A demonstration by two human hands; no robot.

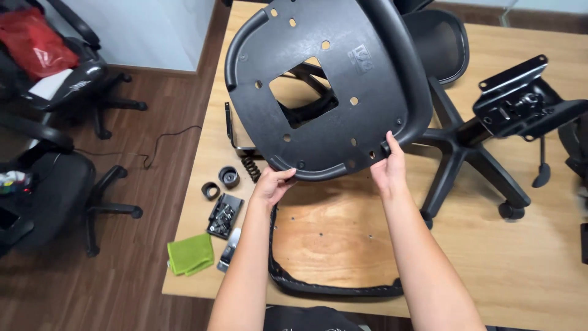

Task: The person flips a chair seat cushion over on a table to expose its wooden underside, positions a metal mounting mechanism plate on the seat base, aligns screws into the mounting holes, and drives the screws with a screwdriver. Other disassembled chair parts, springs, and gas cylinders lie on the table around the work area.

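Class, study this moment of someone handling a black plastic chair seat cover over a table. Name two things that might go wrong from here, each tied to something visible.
1. The left hand and right hand grip only the near rim of the seat cover; tilted up, it might slip or swing.
2. The spring and the two small black rings lie loose just below the cover; a lowered edge may knock them off the table.

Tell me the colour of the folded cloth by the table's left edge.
Bright green; the cloth lies on the wooden table, clearest in the head view.
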